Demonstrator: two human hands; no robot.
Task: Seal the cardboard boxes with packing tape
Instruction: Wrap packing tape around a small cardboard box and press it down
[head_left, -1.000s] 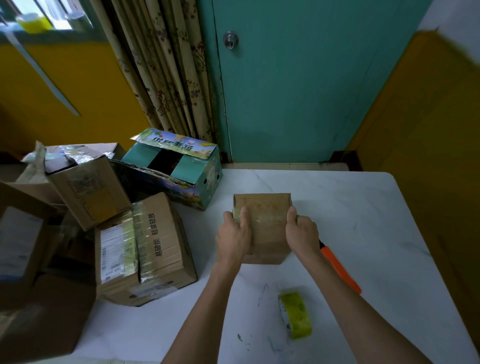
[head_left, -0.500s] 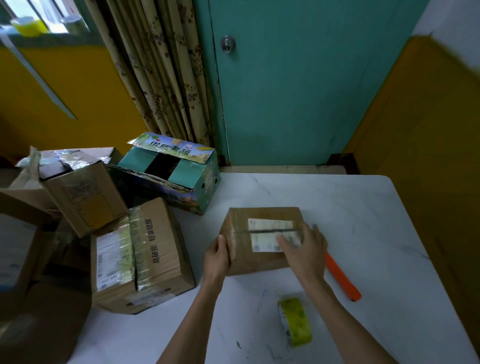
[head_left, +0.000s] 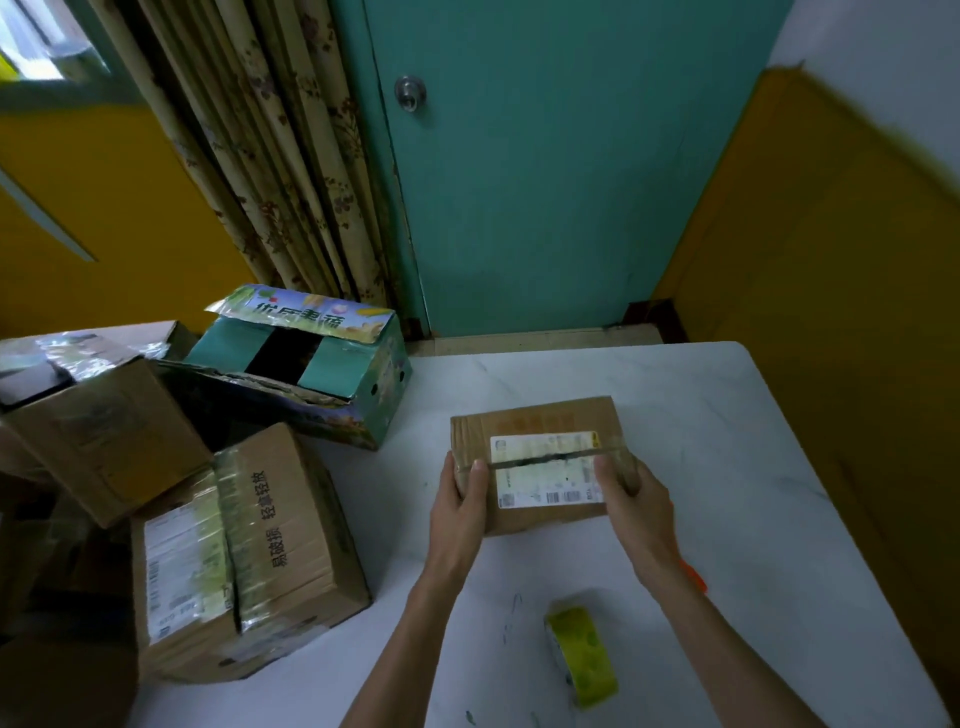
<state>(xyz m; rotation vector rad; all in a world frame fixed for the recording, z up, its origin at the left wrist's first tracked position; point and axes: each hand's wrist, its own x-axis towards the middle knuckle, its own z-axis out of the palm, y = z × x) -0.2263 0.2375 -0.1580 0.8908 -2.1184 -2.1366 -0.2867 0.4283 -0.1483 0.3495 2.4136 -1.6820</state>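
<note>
Thumbs lie on top and the other fingers curl round each end: left hand and right hand grip the small brown cardboard box, probably squaring it so its slit seam faces up for taping. It rests on the white marbled table. The yellow-green packing tape roll lies at the box's six o'clock, and an orange-handled tool at four.

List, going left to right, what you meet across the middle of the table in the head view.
big taped carton → left hand → small labelled box → right hand → orange tool. The tape roll is left out: it lies nearer, below the box and right hand.
</note>
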